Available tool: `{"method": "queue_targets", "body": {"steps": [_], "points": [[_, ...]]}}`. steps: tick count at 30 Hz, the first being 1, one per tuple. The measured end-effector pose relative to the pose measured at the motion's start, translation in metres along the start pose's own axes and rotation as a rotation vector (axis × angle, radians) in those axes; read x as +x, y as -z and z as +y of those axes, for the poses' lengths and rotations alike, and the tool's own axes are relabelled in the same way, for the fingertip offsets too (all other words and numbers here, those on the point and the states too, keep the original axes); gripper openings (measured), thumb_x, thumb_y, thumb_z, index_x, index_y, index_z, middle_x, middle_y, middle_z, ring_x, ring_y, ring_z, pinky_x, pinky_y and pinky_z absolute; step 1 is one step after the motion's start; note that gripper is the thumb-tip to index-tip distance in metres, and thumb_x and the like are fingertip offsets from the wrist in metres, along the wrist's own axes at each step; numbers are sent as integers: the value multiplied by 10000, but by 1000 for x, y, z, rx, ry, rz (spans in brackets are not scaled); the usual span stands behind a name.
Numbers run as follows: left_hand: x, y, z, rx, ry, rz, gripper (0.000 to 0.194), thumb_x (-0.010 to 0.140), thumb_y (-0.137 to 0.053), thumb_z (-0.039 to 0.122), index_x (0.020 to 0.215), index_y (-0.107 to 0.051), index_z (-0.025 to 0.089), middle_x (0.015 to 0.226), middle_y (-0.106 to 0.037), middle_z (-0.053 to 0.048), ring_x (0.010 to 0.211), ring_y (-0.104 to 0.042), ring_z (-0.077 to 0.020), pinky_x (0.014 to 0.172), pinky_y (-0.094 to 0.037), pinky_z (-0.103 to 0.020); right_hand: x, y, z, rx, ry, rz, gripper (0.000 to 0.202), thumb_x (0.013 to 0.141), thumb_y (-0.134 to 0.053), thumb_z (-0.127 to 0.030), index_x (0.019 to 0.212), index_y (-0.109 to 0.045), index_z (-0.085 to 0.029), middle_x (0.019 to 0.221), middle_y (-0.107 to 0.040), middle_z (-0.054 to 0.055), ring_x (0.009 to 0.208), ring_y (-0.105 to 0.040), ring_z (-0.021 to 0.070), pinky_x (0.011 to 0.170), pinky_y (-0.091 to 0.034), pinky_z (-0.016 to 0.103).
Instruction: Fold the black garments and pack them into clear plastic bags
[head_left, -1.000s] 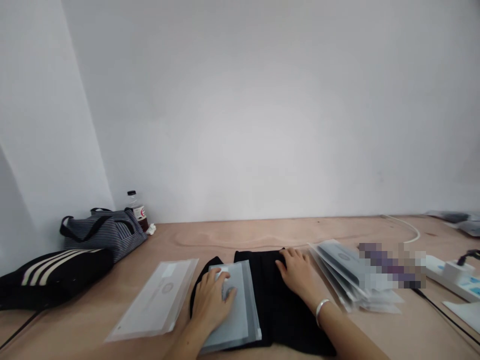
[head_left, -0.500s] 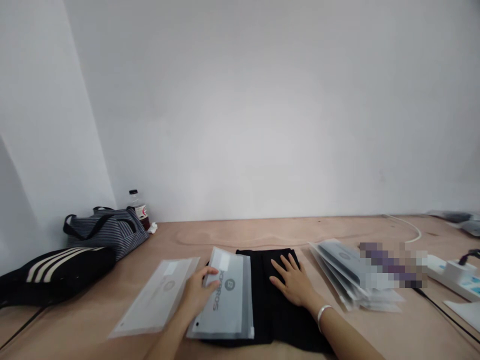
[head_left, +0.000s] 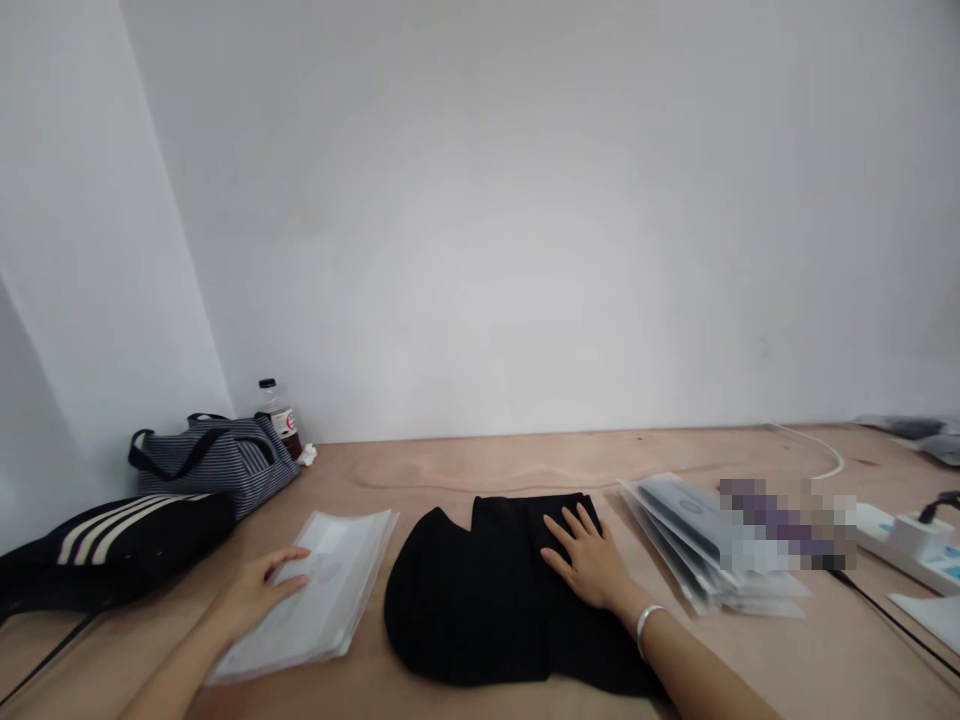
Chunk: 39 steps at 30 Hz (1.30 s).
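My left hand [head_left: 259, 595] is at the left side of a frosted plastic zip bag [head_left: 330, 590], its thumb and forefinger over the bag. This bag lies over another one, their edges slightly offset. A black folded cloth garment [head_left: 465, 600] is spread on the table between my hands, with a rounded part on its left and a notch along the top. My right hand [head_left: 589, 560], a silver bangle on its wrist, rests flat on the garment's right part with fingers spread. Right of it is a fanned pile of similar zip bags [head_left: 667, 530] with grey contents.
At the left are a black bag with white stripes [head_left: 112, 550], a striped grey handbag [head_left: 217, 465] and a bottle [head_left: 279, 415]. On the right, a power strip [head_left: 919, 545] with a plugged-in charger and cables lies near a pixelated patch. A wall stands behind the table.
My left hand has carried the zip bag leftward off the black garment onto the other bag, uncovering the garment's rounded left part. My right hand has stayed in place.
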<state>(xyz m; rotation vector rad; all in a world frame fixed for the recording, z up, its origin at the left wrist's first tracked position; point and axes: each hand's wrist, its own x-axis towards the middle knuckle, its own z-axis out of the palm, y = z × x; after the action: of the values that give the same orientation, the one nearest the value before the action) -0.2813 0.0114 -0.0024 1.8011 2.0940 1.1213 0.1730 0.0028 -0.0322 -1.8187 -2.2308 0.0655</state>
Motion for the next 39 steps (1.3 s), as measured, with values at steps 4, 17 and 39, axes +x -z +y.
{"method": "queue_targets", "body": {"steps": [4, 17, 39], "points": [[2, -9, 23, 313, -188, -6, 297, 562, -555, 360, 802, -659, 220, 940, -636, -84, 1027, -494, -333, 912, -318, -471, 2, -1, 4, 79, 0, 9, 502, 834, -326, -534, 1269, -386, -293, 1343, -348, 73, 1270, -142, 294, 968, -161, 501], [-93, -174, 239, -64, -693, -538, 445, 758, -502, 301, 1190, -495, 193, 1305, -422, -75, 1223, -320, -236, 1008, -254, -399, 5, 5, 40, 284, -50, 287, 432, 753, -283, -42, 1051, -583, -135, 1049, -589, 101, 991, -525, 166, 894, -370, 267], [-77, -185, 202, -398, -139, -85, 522, 742, -369, 18, 1244, -293, 139, 1184, -515, -109, 1109, -468, -182, 947, -370, -323, -5, 12, 22, 118, 88, 139, 311, 780, -439, -215, 1045, -598, -179, 1096, -565, 78, 1053, -461, 199, 927, -294, 310]]}}
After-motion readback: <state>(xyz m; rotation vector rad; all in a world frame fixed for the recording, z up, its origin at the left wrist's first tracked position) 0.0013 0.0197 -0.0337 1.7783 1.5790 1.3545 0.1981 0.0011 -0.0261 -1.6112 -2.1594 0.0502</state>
